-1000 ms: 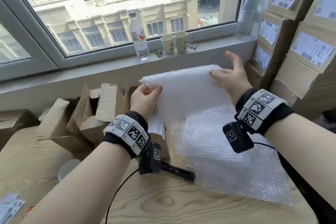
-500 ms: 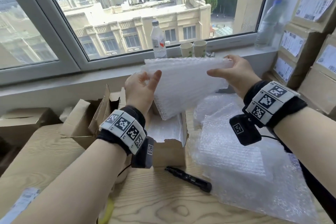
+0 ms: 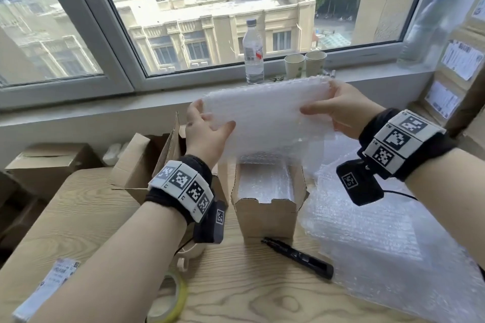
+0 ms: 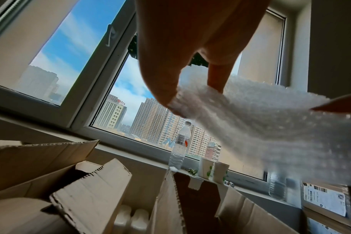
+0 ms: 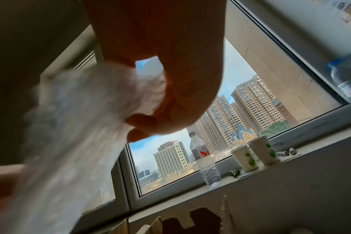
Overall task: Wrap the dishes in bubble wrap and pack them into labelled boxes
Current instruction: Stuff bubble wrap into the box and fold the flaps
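Bubble-wrapped bundle (image 3: 265, 115) held in air above open cardboard box (image 3: 267, 215) w/ wrap inside; left hand (image 3: 206, 130) grips its left end, thumb in front; right hand (image 3: 341, 110) pinches right end; black marker (image 3: 298, 257) on table (image 3: 236, 296) just in front of box; loose bubble wrap (image 3: 380, 238) at right.

Bubble wrap (image 3: 265, 118): milky white, pattern of small bubbles
Open box (image 3: 267, 214): plain brown cardboard
Desk (image 3: 236, 294): pale wood with grain
Marker (image 3: 298, 257): black
Tape roll (image 3: 181, 296): yellow
Paper cups (image 3: 305, 64): cream (green spots in the wrist views)
Wristbands (image 3: 183, 189): black, with black-and-white square codes
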Tool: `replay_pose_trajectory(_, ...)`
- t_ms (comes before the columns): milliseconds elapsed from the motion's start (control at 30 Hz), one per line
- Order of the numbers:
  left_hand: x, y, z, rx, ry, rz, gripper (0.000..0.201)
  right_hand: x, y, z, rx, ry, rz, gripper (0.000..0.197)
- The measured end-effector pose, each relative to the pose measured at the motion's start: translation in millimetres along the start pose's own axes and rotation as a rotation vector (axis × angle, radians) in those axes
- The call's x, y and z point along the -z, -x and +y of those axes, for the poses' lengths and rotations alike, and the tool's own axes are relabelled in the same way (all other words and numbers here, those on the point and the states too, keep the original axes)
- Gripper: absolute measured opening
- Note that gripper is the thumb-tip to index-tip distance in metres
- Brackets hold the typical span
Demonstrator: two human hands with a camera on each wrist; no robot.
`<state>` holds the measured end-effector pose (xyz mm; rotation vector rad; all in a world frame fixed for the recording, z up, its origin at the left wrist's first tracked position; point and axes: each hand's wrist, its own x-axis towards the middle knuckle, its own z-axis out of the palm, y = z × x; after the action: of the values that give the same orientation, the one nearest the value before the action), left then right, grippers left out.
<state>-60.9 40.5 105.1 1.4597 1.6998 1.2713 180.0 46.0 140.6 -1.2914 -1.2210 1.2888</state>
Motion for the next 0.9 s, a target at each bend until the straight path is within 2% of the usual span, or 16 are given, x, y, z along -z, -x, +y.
replay_pose_trajectory(67, 0, -5, -8, 0.045, -0.052, -0.039, 0.082, -4, -6, 2, 0.043, 0.095, 0.139, 0.053)
replay_pose_trajectory(167, -6, -9, -23, 0.085, -0.198, -0.182, 0.08, -13, -10, 1, 0.156, 0.466, 0.269, 0.057)
replay_pose_trajectory(267, -16, -7, -39, 0.097, -0.357, -0.36, 0.073, -34, -1, 3, 0.292, 0.871, 0.192, 0.047)
replay_pose_trajectory(400, -23, 0, -55, 0.101, -0.48, -0.576, 0.069, -67, -1, 27, 0.412, 1.244, 0.046, 0.038)
replay_pose_trajectory(533, -22, 4, -66, 0.076, -0.459, -0.602, 0.071, -102, -4, 56, 0.699, 1.462, -0.142, 0.026)
replay_pose_trajectory(600, -21, 4, -70, 0.08, -0.409, -0.6, 0.071, -114, -6, 71, 0.767, 1.563, -0.187, 0.02)
replay_pose_trajectory(633, -20, 4, -71, 0.079, -0.396, -0.607, 0.072, -120, -8, 78, 0.737, 1.611, -0.222, 0.022)
replay_pose_trajectory(667, -19, 4, -73, 0.068, -0.389, -0.615, 0.072, -124, -10, 81, 0.632, 1.662, -0.279, 0.024)
replay_pose_trajectory(733, -15, 3, -76, 0.044, -0.376, -0.627, 0.073, -126, -16, 88, 0.284, 1.683, -0.401, 0.031)
replay_pose_trajectory(800, -12, 2, -80, 0.033, -0.356, -0.632, 0.071, -127, -18, 87, -0.057, 1.595, -0.555, 0.052)
replay_pose_trajectory(833, -11, 1, -81, 0.031, -0.348, -0.633, 0.071, -128, -19, 84, -0.155, 1.54, -0.612, 0.056)
replay_pose_trajectory(900, -9, 1, -82, 0.021, -0.33, -0.637, 0.07, -128, -24, 82, -0.328, 1.419, -0.671, 0.05)
